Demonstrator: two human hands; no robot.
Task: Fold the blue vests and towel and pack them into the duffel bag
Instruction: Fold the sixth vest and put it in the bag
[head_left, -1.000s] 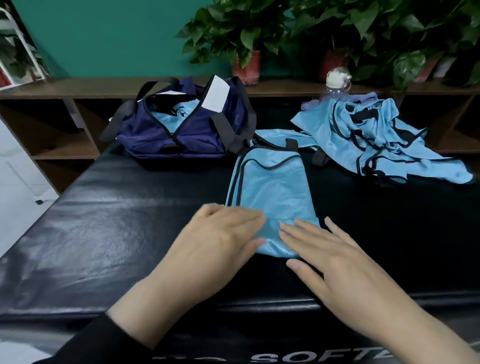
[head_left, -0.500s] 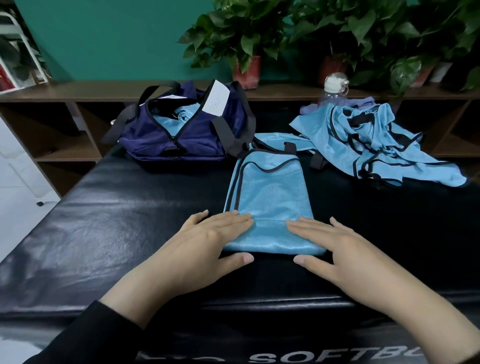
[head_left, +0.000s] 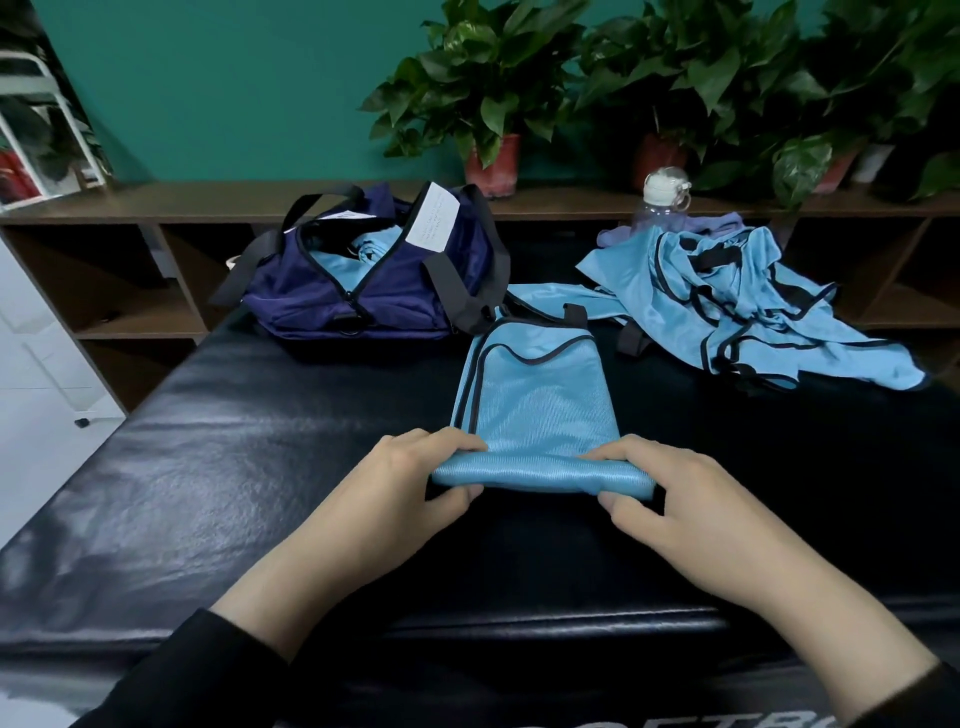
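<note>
A light blue vest (head_left: 535, 395) with black trim lies folded into a long strip on the black mat (head_left: 234, 467). My left hand (head_left: 410, 483) pinches its near left corner and my right hand (head_left: 670, 499) pinches its near right corner, with the near edge lifted off the mat. The navy duffel bag (head_left: 363, 291) stands open at the back left with light blue cloth inside. A heap of unfolded blue vests (head_left: 743, 306) lies at the back right, with a bit of purple towel (head_left: 675, 228) showing behind it.
A clear water bottle (head_left: 662, 200) with a white cap stands behind the heap. A wooden shelf (head_left: 156, 200) with potted plants (head_left: 488, 104) runs along the green wall. The mat's left edge drops to a white floor.
Both hands lay flat on the vest's near end; now they have curled round the near corners and lifted that edge off the mat.
</note>
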